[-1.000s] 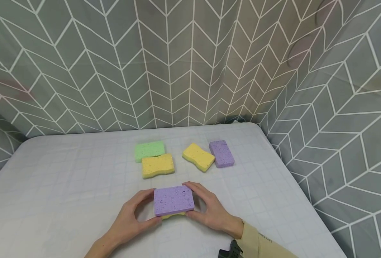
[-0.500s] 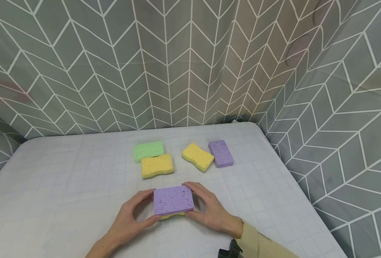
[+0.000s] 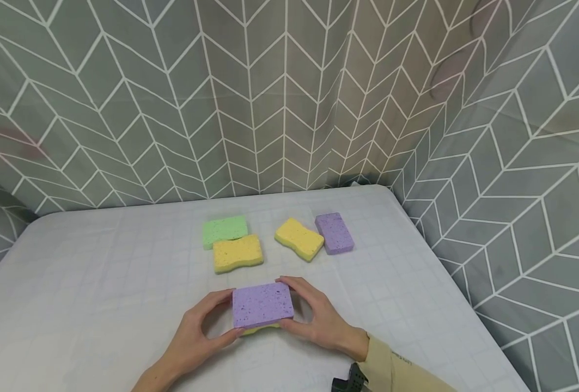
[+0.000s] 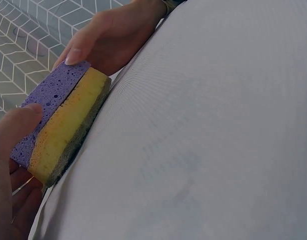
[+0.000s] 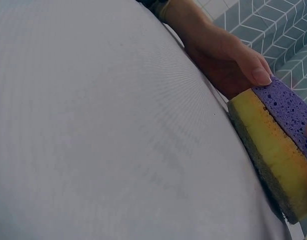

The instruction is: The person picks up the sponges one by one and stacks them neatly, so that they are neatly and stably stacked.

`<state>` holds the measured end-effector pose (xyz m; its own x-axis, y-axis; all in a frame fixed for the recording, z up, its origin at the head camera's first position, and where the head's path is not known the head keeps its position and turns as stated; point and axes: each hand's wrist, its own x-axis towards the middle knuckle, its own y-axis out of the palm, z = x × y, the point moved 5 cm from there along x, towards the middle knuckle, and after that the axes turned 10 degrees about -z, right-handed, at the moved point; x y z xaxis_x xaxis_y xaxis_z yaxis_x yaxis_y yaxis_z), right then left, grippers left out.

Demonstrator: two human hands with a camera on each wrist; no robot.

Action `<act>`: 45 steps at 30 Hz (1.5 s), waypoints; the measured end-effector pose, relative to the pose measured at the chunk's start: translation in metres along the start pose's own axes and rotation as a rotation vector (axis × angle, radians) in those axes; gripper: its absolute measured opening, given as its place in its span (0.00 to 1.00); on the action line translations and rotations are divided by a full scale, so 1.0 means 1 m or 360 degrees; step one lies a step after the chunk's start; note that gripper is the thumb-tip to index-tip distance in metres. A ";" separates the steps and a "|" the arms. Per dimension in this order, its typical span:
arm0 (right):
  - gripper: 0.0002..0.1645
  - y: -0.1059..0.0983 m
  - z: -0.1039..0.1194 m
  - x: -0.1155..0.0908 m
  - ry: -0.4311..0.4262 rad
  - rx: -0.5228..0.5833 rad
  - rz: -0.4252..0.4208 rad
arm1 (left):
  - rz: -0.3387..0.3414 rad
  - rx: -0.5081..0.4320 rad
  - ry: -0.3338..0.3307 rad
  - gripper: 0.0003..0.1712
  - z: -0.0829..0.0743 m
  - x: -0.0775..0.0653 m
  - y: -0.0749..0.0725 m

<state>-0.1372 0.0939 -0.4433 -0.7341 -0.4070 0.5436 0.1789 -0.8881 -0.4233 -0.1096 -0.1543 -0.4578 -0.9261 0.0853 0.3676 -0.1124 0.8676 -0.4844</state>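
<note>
A purple sponge [image 3: 262,305] lies flat on a yellow sponge [image 4: 68,132], edges roughly lined up, near the front of the table. The yellow one has a dark scouring layer [image 5: 266,175] underneath, resting on the cloth. My left hand [image 3: 198,329] grips the purple sponge's left end between thumb and fingers. On the right end, my right hand [image 3: 321,318] holds it the same way, thumb on the near side. In the left wrist view, both thumbs press the purple sponge's near side. From above, most of the yellow sponge is hidden.
Farther back, a green sponge [image 3: 224,230] touches a yellow sponge [image 3: 237,253]. To their right, another yellow sponge [image 3: 299,239] leans against a second purple sponge [image 3: 335,233]. White cloth covers the table [image 3: 98,272]; a patterned grey curtain [image 3: 269,109] hangs behind and at right.
</note>
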 end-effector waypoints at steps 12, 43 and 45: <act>0.35 0.000 -0.003 0.001 0.0166 0.0046 -0.0012 | -0.0045 0.0014 0.0049 0.41 0.002 -0.002 -0.001; 0.18 -0.023 0.005 0.008 0.0253 -0.0138 -0.0540 | -0.0023 0.0070 0.0014 0.40 0.000 0.000 0.000; 0.18 -0.026 -0.004 0.006 0.0259 -0.0181 -0.0612 | -0.0017 0.0085 -0.0001 0.40 0.000 0.000 0.000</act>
<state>-0.1488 0.1151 -0.4317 -0.8287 -0.0039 0.5597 -0.1943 -0.9358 -0.2943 -0.1100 -0.1546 -0.4578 -0.9250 0.0756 0.3725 -0.1415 0.8410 -0.5222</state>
